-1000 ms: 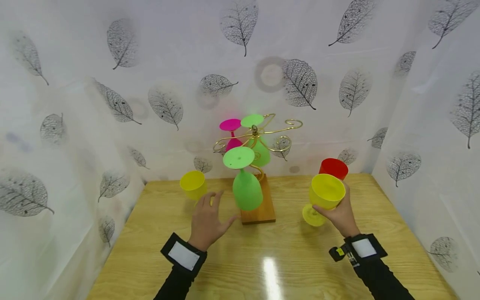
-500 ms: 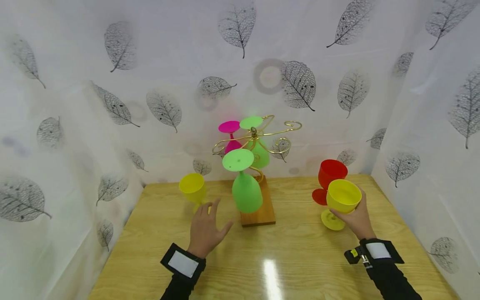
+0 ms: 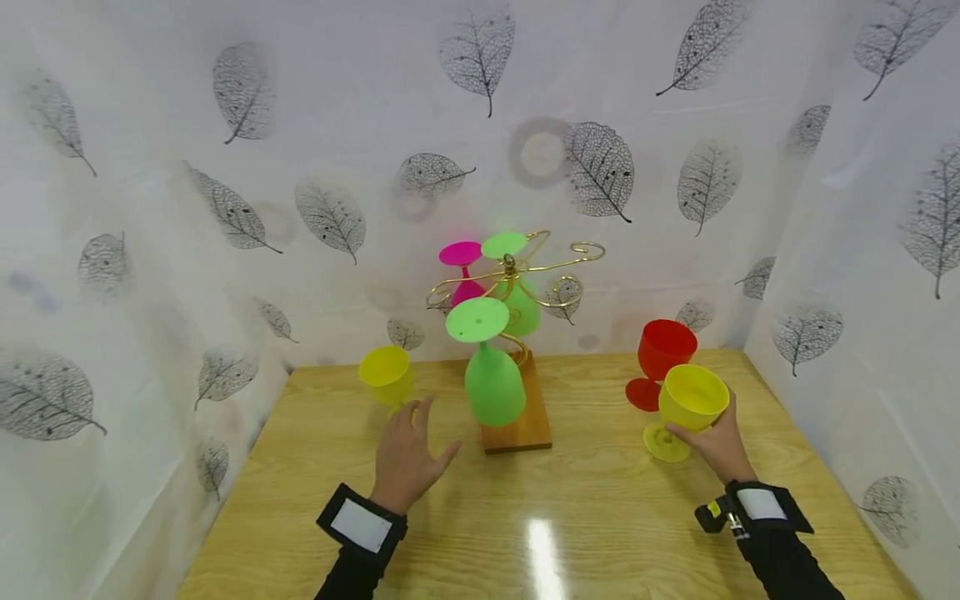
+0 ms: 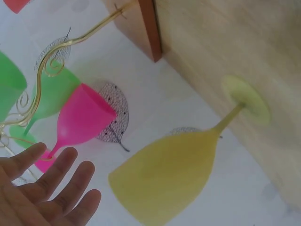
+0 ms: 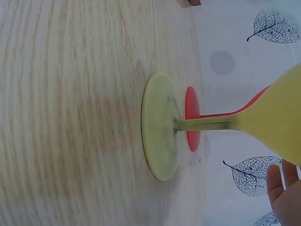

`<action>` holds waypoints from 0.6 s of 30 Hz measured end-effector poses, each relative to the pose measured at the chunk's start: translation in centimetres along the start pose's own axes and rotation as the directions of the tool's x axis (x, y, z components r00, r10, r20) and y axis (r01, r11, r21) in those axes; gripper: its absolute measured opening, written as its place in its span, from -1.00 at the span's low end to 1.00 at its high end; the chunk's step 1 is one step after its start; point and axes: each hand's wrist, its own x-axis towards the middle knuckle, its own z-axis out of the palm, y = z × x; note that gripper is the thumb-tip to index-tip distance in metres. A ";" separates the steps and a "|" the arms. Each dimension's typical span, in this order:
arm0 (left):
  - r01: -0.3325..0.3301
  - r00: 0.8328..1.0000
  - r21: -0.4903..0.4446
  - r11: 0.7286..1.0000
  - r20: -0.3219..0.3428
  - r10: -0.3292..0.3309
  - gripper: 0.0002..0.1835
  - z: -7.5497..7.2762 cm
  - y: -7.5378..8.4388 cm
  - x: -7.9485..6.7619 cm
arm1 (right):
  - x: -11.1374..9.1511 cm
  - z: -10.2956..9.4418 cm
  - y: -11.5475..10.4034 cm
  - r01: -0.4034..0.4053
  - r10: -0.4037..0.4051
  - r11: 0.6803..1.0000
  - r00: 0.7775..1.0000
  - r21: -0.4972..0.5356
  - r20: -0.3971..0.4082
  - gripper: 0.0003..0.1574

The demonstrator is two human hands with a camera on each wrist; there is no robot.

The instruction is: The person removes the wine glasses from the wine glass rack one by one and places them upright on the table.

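My right hand (image 3: 722,443) holds a yellow plastic goblet (image 3: 692,398) by its bowl, thumb at the front and fingers behind. The goblet is upright; I cannot tell whether its foot (image 5: 160,126) touches the table. Just behind it stands a red goblet (image 3: 666,348), partly covered. My left hand (image 3: 408,460) is held with fingers spread and nothing in them, just in front of a second yellow goblet (image 3: 386,377). That goblet stands upright and its foot is hidden in the head view; the left wrist view shows the whole yellow goblet (image 4: 169,172).
Between the hands a gold wire rack (image 3: 551,268) rises from a wooden base (image 3: 534,410). Hanging upside down on it are a green goblet (image 3: 493,387) in front, another green goblet (image 3: 525,315) and a pink goblet (image 3: 467,290). A leaf-print curtain (image 3: 375,75) surrounds the wooden table (image 3: 600,533).
My right hand has carried the yellow goblet right and slightly toward me, showing more of the red goblet. My left hand has drawn back slightly toward me.
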 end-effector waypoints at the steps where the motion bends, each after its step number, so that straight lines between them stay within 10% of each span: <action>1: -0.005 1.000 0.012 1.000 -0.006 0.005 -0.13 -0.3 -0.2 0.4 | -0.2 0.0 -0.1 -0.005 0.005 1.000 1.000 -0.004 -0.003 0.25; 5: -0.008 0.999 0.040 0.999 -0.043 0.010 -0.15 -2.9 -1.4 3.4 | -1.2 -0.2 -0.4 -0.013 0.011 0.999 0.998 -0.030 -0.060 0.31; 10: 0.042 0.999 0.054 0.998 -0.037 -0.040 -0.21 -7.6 -3.0 10.9 | -2.4 -1.1 -1.4 -0.008 0.006 1.000 0.978 -0.007 -0.207 0.33; 18: 0.079 0.967 -0.099 0.992 0.250 -0.052 -0.26 -9.2 -4.2 21.3 | -3.8 -1.0 -2.8 0.005 0.029 0.995 0.943 0.100 -0.332 0.31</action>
